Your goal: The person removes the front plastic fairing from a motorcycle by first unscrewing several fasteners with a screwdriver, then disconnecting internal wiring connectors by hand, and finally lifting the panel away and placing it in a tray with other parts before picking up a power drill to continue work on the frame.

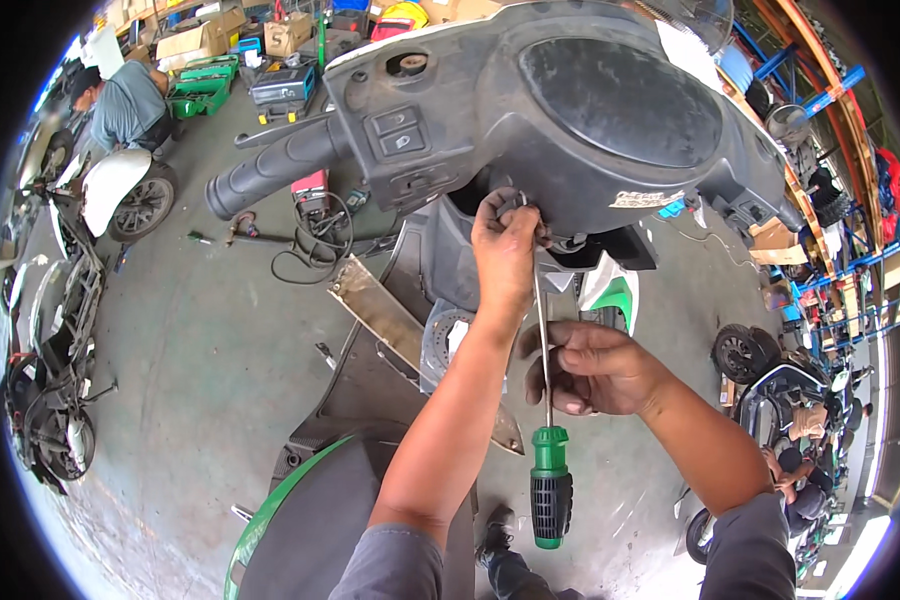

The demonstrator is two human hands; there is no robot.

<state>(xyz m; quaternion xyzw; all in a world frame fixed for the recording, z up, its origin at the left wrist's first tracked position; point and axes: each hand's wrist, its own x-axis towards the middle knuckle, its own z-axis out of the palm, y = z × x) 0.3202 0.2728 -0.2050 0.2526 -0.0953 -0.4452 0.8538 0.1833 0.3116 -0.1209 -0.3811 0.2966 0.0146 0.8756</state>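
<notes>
My left hand (508, 232) is up at the lower edge of the dark grey plastic handlebar cover (515, 160), fingers bunched closely together; what they pinch I cannot tell. My right hand (602, 366) is half open below it, fingers curled loosely about the thin metal shaft of the green-and-black-handled screwdriver (550, 490); how firmly they touch it I cannot tell. The shaft rises toward my left hand, and the handle lies between my forearms, apart from both. Above, the cover's wide body leaves little room over my knuckles. Leftward, the black ribbed handlebar grip (275, 172) juts out over open grey concrete floor (200, 340). Lower left, the dark grey seat with a green edge (355, 520) borders my left forearm; further right, blue-and-orange metal racking (850, 90) stands well apart.
</notes>
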